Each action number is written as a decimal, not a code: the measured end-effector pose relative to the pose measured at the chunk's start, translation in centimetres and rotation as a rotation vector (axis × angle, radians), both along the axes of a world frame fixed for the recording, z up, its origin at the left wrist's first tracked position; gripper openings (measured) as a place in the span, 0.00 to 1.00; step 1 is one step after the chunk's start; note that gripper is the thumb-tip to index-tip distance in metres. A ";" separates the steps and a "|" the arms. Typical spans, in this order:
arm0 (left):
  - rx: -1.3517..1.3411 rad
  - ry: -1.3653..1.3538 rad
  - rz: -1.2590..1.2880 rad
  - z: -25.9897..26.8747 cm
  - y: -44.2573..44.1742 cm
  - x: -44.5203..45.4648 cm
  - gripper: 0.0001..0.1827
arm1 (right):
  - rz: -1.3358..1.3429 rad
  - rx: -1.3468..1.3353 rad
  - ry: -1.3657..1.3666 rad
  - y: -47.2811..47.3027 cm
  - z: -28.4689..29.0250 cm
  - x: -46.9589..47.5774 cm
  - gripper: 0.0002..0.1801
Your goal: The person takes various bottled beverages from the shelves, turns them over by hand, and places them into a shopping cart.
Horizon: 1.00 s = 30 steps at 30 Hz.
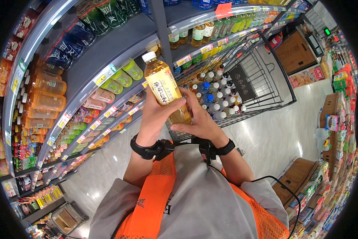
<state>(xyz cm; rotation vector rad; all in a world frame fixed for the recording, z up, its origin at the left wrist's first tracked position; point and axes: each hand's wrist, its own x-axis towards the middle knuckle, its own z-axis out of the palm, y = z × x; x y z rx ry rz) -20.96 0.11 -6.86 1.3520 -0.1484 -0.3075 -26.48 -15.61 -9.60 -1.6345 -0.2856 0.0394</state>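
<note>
A clear plastic bottle (164, 82) of golden drink, with a white cap and a pale yellow label bearing writing, is tilted in front of me. My left hand (155, 113) wraps its middle, the thumb across the label. Around the lower part, my right hand (201, 121) curls its fingers and thumb against the bottle's side and base. Just beyond my hands stands a wire shopping cart (274, 104), and many upright bottles (219, 95) with mostly white and some blue caps fill its near end.
Curved drink shelves (107, 50) with price tags run along the left and far side. Bottles with green and white labels (198, 34) line one shelf behind the cart. Brown display bins (298, 176) of packaged goods stand to the right. A grey cart (67, 218) is at lower left.
</note>
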 end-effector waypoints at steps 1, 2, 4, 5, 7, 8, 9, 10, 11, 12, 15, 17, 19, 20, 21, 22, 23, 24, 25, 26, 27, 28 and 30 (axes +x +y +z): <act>0.003 0.002 -0.001 -0.4 -0.2 0.3 0.38 | -0.067 -0.124 -0.078 -0.1 -0.2 0.1 0.54; 0.014 0.009 -0.044 -0.9 -0.3 0.5 0.38 | -0.069 -0.121 -0.076 -0.5 -0.3 0.2 0.54; 0.053 0.029 -0.086 -1.9 -0.9 0.8 0.39 | -0.038 -0.089 0.040 -2.1 -0.4 0.0 0.55; 0.059 0.036 -0.090 -2.6 -1.3 0.7 0.39 | -0.132 -0.148 0.066 -3.3 -1.7 0.3 0.52; 0.275 -0.201 -0.050 -4.1 -2.2 0.5 0.40 | -0.251 0.002 0.088 -5.6 -1.1 0.7 0.49; 0.302 -0.206 -0.066 -5.0 -2.6 0.3 0.40 | -0.255 -0.041 0.007 -6.7 -1.0 0.8 0.47; 0.362 -0.197 -0.099 -5.5 -3.1 0.1 0.39 | -0.241 -0.007 0.014 -7.5 -1.1 0.8 0.47; 0.410 -0.194 -0.136 -5.8 -4.0 0.0 0.39 | -0.242 0.042 0.056 -7.9 -0.8 0.6 0.43; 0.458 -0.192 -0.173 -6.0 -5.1 0.0 0.38 | -0.243 0.092 0.097 -8.3 -0.7 0.5 0.39; 0.440 -0.202 -0.279 -7.2 -5.9 0.4 0.38 | -0.251 0.098 0.107 -8.8 -1.2 0.5 0.39; 0.431 -0.302 -0.482 -13.8 -7.9 0.8 0.44 | -0.164 -0.359 0.012 -10.4 -3.6 0.7 0.27; 0.335 -0.177 -0.507 -20.5 -9.5 0.5 0.41 | -0.307 -0.476 0.087 -10.5 -5.7 0.4 0.18; 0.244 -0.046 -0.543 -24.9 -10.7 0.0 0.37 | -0.307 -0.515 0.110 -11.6 -10.0 -0.1 0.20; 0.311 -0.039 -0.594 -26.1 -11.1 -0.3 0.38 | -0.267 -0.555 0.137 -12.0 -12.6 -0.5 0.19; 0.377 -0.031 -0.643 -27.7 -11.4 -0.8 0.39 | -0.225 -0.595 0.164 -12.3 -14.8 -0.8 0.17; 0.360 0.009 -0.653 -30.4 -11.5 -1.4 0.40 | -0.218 -0.592 0.173 -12.2 -16.2 -1.0 0.17; 0.360 0.016 -0.642 -34.2 -11.2 -2.5 0.40 | -0.221 -0.567 0.228 -11.8 -17.2 -1.1 0.16; 0.378 0.047 -0.590 -37.9 -10.7 -3.6 0.40 | -0.223 -0.541 0.281 -11.5 -18.3 -0.9 0.15; 0.398 0.083 -0.566 -36.4 -11.7 -3.5 0.39 | -0.234 -0.534 0.297 -12.0 -20.7 -1.1 0.15; 0.307 0.706 -0.511 -34.9 -12.7 -3.6 0.30 | -0.269 -0.588 0.344 -12.4 -23.1 -1.3 0.15; 0.316 0.721 -0.512 -33.8 -13.4 -3.5 0.30 | -0.293 -0.639 0.390 -12.5 -25.9 -1.8 0.15; 0.266 0.938 -0.437 -33.3 -14.3 -3.1 0.21 | -0.302 -0.632 0.456 -12.7 -29.6 -2.3 0.16; 0.193 1.144 -0.309 -34.3 -15.3 -3.2 0.12 | -0.291 -0.614 0.451 -13.4 -32.1 -2.3 0.16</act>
